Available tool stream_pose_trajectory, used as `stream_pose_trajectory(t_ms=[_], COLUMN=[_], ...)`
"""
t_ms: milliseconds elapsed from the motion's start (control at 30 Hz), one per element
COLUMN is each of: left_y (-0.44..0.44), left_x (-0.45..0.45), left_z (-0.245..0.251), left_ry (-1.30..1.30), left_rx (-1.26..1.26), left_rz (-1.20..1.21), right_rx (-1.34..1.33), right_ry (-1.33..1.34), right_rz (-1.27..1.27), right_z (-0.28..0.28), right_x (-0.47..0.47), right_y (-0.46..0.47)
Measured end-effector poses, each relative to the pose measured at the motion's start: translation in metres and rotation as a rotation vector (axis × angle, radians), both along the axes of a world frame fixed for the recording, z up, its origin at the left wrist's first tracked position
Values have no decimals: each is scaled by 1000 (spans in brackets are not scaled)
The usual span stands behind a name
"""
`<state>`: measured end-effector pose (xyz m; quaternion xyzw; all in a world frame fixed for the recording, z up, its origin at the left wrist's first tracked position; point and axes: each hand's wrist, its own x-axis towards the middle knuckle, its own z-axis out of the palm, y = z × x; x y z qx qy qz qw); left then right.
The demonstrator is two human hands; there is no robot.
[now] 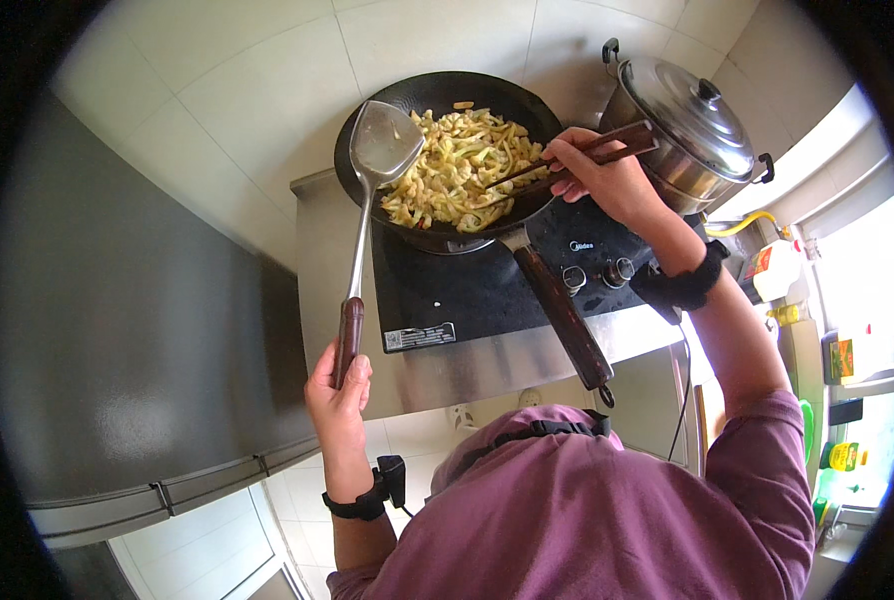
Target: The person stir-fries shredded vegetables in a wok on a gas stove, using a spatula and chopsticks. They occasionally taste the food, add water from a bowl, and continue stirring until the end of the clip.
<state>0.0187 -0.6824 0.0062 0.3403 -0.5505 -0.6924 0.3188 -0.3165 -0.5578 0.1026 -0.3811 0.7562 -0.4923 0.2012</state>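
My left hand (342, 386) grips the dark wooden handle of a metal wok spatula (359, 247). The spatula's blade is raised over the left rim of a black wok (394, 94) and looks wet. In my right hand (593, 176) is a pair of dark wooden chopsticks (619, 146), their tips down at the right side of the food. Chopped cauliflower (458, 169), yellowish and lightly browned, fills much of the wok. The wok's long wooden handle (563, 315) points towards me, with neither hand on it.
The wok sits on a black Midea gas cooktop (447, 289) with two knobs. A lidded steel pot (679, 127) stands at the back right. A large dark grey panel (146, 322) rises on the left. Bottles and a jar (843, 456) line the window side at right.
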Motion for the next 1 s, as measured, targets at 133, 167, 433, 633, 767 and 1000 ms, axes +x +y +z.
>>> stream_pose_trajectory(t_ms=[133, 167, 433, 633, 767, 1000], left_y=[-2, -2, 1, 3, 5, 6], left_x=[1, 1, 0, -3, -5, 0], left_z=[-1, -1, 2, 3, 5, 6], left_ry=[-1, 6, 32, 29, -10, 12], left_rx=[12, 13, 29, 22, -2, 12], left_rz=[30, 22, 37, 9, 13, 6], right_rx=[-33, -63, -227, -64, -51, -288], right_ry=[-14, -44, -176, -184, -41, -272], right_rz=[2, -25, -195, -27, -49, -223], right_z=[-10, -13, -17, -14, -21, -28], right_x=[-6, -9, -29, -14, -5, -25], right_y=[-9, -9, 2, 6, -2, 7])
